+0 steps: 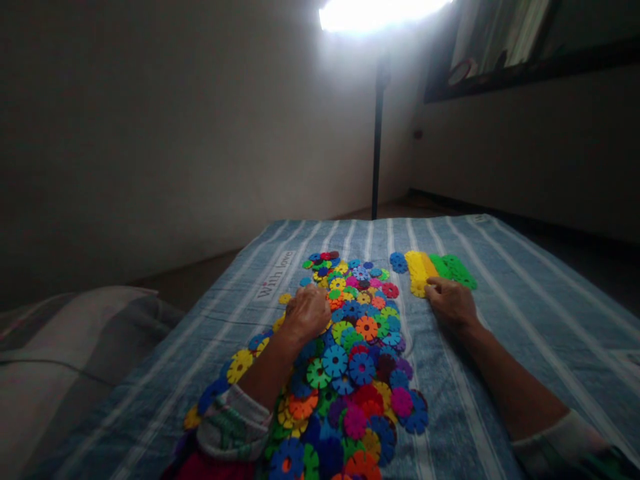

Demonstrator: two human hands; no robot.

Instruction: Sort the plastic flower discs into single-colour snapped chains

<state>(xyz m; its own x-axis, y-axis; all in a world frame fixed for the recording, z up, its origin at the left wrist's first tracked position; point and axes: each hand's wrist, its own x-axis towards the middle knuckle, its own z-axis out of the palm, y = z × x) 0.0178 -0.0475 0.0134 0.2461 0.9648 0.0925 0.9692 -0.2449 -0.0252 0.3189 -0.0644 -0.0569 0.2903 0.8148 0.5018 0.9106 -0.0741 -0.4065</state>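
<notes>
One left hand point(307, 310) lies over the left side of one disc pile point(345, 360) (too overlapped to count), its grip curled; whether it clamps a disc, I cannot tell. To the right, on one striped cloth point(540, 313), lie three sets: one blue set point(399, 262), one yellow set point(417, 272), one green set point(454, 268). One right hand point(453, 303) reaches the yellow set's near end, its grip's hold unclear.

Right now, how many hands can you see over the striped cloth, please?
2: the left hand is over the left side of the mixed disc pile; the right hand is at the near end of the yellow discs. No other hand shows.
</notes>
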